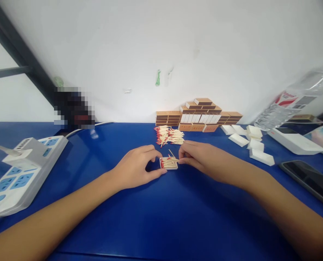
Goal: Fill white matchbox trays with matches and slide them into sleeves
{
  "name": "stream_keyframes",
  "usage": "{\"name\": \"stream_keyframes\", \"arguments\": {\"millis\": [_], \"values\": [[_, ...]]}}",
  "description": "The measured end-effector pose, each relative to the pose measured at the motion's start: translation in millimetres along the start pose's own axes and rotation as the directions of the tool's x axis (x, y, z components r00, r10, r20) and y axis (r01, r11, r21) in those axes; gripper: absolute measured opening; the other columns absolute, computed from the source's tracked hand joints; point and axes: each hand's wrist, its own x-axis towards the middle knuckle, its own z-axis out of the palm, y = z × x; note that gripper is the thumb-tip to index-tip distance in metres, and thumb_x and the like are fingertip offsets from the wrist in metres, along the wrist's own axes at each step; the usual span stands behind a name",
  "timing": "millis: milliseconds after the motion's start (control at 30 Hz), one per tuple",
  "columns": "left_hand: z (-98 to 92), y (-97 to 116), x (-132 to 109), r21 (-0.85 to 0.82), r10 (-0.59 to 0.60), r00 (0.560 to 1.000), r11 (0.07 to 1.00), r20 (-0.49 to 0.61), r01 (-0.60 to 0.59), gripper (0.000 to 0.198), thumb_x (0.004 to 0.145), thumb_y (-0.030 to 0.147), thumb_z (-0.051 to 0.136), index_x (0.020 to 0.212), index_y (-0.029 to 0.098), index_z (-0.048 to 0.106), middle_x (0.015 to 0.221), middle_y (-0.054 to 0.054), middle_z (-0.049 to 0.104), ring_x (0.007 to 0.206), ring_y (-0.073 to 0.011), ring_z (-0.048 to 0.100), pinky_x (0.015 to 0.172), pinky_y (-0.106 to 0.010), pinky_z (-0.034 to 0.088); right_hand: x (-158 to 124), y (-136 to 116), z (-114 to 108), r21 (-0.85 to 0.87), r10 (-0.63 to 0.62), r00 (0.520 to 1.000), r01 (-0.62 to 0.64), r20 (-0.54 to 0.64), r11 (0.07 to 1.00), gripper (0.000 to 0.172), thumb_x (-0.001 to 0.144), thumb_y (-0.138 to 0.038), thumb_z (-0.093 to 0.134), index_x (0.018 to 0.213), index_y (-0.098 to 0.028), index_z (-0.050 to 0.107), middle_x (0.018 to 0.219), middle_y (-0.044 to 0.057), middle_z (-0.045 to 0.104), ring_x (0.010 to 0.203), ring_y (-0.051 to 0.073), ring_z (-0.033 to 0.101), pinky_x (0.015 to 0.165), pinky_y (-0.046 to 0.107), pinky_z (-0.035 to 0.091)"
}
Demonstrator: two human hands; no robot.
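Observation:
A small white matchbox tray [173,168] lies on the blue table, holding several red-tipped matches [167,162]. My left hand [137,166] grips the tray's left end, the thumb on the near side and the fingers on the far side. At its right end, my right hand [201,156] has thumb and fingers pinched around matches whose heads reach over the tray; how many is too small to tell. One loose match [171,153] slants beside the far edge of the tray. Just behind lies a heap of loose matches [175,136], many heads pointing left.
Stacked matchboxes [201,118] stand against the wall. To the right are several white empty trays [239,140], a white device [294,141], a phone [310,179] and a plastic bottle [292,99]. A power strip [25,177] with a plugged-in charger occupies the left.

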Motion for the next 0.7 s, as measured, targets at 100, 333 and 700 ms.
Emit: {"name": "stream_keyframes", "arguments": {"millis": [100, 333, 700], "values": [[0.0, 0, 0, 0.001, 0.001, 1.000, 1.000, 0.006, -0.001, 0.032, 0.093, 0.048, 0.068, 0.112, 0.022, 0.069, 0.093, -0.001, 0.063, 0.079, -0.0148, 0.058, 0.068, -0.029, 0.046, -3, 8, -1, 0.017, 0.012, 1.000, -0.013, 0.016, 1.000, 0.021, 0.103, -0.034, 0.052, 0.088, -0.023, 0.060, 0.094, 0.004, 0.069, 0.079, 0.019, 0.060, 0.068, 0.031, 0.042], [-0.6, 2, 0, 0.013, -0.003, 1.000, 1.000, 0.022, 0.003, 0.033, 0.094, 0.049, 0.067, 0.113, 0.022, 0.069, 0.094, -0.001, 0.063, 0.080, -0.0152, 0.058, 0.068, -0.029, 0.045, -1, -3, 0, 0.064, 0.008, 0.993, 0.000, -0.116, 0.998, 0.017, 0.102, -0.031, 0.054, 0.089, -0.023, 0.061, 0.086, 0.002, 0.066, 0.074, 0.017, 0.057, 0.066, 0.029, 0.040], [-1.3, 4, -1, 0.022, 0.005, 1.000, 1.000, 0.027, -0.006, 0.032, 0.093, 0.048, 0.068, 0.111, 0.022, 0.069, 0.093, -0.001, 0.064, 0.079, -0.0151, 0.059, 0.068, -0.029, 0.045, 2, 0, 3, -0.086, 0.037, 0.958, -0.064, -0.285, 0.994, 0.018, 0.098, -0.035, 0.060, 0.086, -0.021, 0.063, 0.083, 0.003, 0.066, 0.072, 0.017, 0.057, 0.064, 0.030, 0.038]]}}
